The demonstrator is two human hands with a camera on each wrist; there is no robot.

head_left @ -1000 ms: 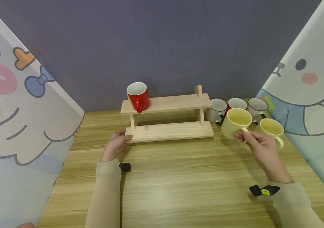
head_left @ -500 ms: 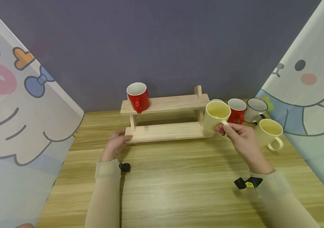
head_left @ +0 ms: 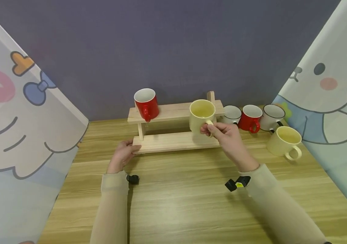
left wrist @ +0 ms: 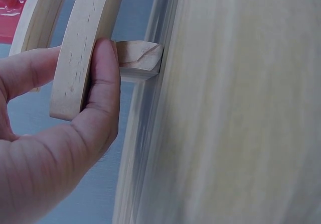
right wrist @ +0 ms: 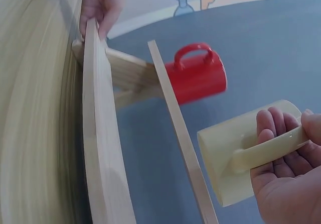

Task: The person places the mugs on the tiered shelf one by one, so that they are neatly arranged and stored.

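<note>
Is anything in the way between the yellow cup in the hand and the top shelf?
Nothing visible is. The right wrist view shows just a gap between the yellow cup in the right hand and the top shelf. The red cup sits at the shelf's left end, off to the side.

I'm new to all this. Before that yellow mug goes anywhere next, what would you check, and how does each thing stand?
1. Right-hand grip holds the yellow mug by its handle: ok.
2. Left-hand grip holds the end of the lower board: ok.
3. Yellow mug upright, opening up: ok.
4. Bare wood on the upper board beside the red mug: ok.
5. Yellow mug resting on the upper board: not ok; the right wrist view shows a gap between them.
6. Yellow mug directly over the upper board rather than in front: cannot tell.
</note>
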